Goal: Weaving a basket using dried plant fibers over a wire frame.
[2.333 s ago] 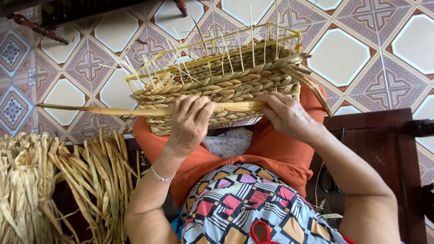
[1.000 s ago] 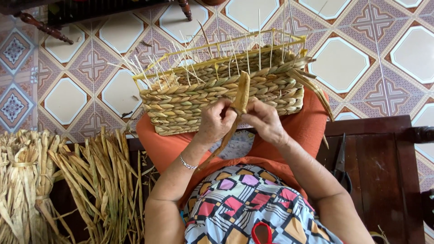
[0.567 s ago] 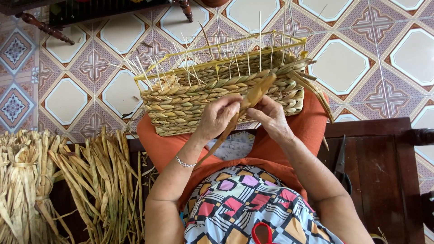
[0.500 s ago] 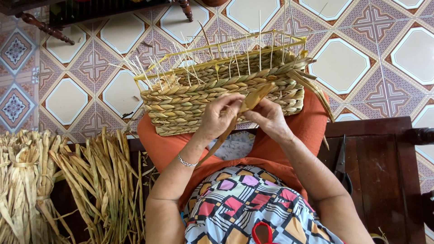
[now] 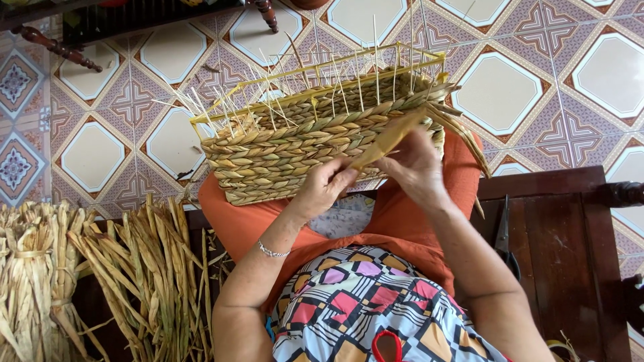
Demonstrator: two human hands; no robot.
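Observation:
A half-woven basket (image 5: 295, 144) of braided straw on a thin wire frame rests on my orange-clad knees. Thin upright stakes stick out of its top edge. My left hand (image 5: 323, 188) pinches the lower end of a flat yellow straw strand (image 5: 389, 137) against the basket's near wall. My right hand (image 5: 416, 164) grips the same strand higher up, near the basket's right end. The strand slants up to the right across the woven wall.
Bundles of dried straw (image 5: 100, 275) lie at the lower left. A dark wooden bench (image 5: 563, 234) is at the right, with scissors (image 5: 504, 238) on it. Patterned floor tiles (image 5: 557, 67) surround the basket. Turned wooden furniture legs (image 5: 54, 43) are at the top left.
The strand lay flat along the basket front, then was swung upright, and now tilts up to the right. Both hands moved together at the basket's near wall.

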